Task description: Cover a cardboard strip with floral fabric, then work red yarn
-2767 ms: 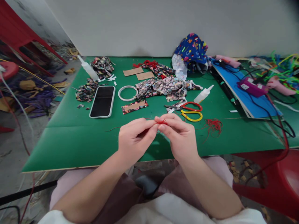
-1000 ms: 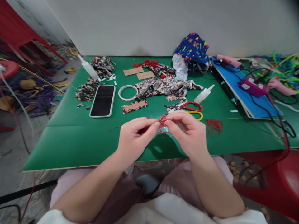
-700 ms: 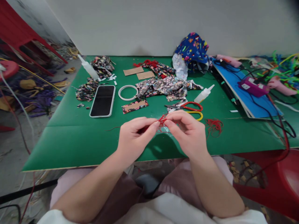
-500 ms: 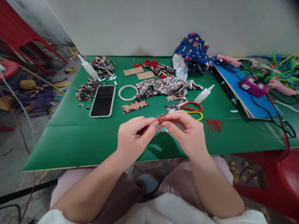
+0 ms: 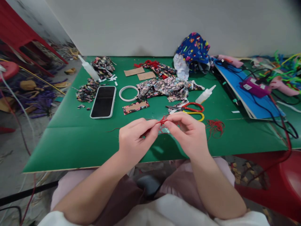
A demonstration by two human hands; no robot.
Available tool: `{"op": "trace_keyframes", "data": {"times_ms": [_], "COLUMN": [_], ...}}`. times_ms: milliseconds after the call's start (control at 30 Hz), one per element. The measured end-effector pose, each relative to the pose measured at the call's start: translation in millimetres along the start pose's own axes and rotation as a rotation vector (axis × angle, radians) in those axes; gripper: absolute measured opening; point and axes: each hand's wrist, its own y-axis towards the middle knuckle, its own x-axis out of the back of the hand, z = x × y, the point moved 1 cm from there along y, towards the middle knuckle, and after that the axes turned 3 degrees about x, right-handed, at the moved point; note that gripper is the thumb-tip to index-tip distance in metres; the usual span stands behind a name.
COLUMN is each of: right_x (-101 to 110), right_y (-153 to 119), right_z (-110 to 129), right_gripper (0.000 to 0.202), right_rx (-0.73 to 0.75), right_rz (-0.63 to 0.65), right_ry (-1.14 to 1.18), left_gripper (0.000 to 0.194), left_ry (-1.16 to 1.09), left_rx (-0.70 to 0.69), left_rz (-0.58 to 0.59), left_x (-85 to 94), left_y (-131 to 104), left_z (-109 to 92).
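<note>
Between both hands is a small tangle of red thread, just above the green table. My left hand is closed, thumb and forefinger pinching the thread from the left. My right hand pinches it from the right side, its other fingers curled. More red thread lies under and behind the fingers, partly hidden. Just beyond the right hand lie scissors with one red and one yellow handle loop. A loose bunch of red thread rests to the right of that hand.
A phone, a tape roll and a floral-covered card strip lie beyond my left hand. Crumpled floral fabric is at the middle, a glue bottle to its right. A blue folder with cables sits at right.
My left fingers have shifted slightly, and the pinched thread now looks more bunched between the fingertips. My right hand has barely moved.
</note>
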Motion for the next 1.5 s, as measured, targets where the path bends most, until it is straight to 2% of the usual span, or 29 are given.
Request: {"op": "trace_keyframes", "data": {"times_ms": [500,900,1133,1333,1500], "right_x": [0.7,0.1,5.8,7.8,8.5], "right_y": [-0.7,-1.0,1.6,2.6,3.0], "right_z": [1.2,1.7,1.7,2.6,4.2], "right_gripper": [0.006,0.006,0.01,0.009,0.009], "right_rx": [-0.056,-0.091,-0.126,-0.168,-0.127], "right_rz": [0.02,0.002,-0.128,-0.014,0.017], "right_ry": [0.018,0.051,0.075,0.081,0.065], "left_gripper": [0.012,0.011,0.012,0.011,0.011], "left_ry": [-0.073,-0.149,-0.198,-0.17,-0.127], "left_rx": [0.113,0.163,0.209,0.169,0.139], "left_rz": [0.086,0.093,0.077,0.101,0.12], "left_x": [-0.4,-0.2,-0.5,-0.1,0.8], "left_y": [1.1,0.3,-0.2,-0.2,1.0], "left_z": [-1.1,0.7,2.3,1.3,-0.2]}}
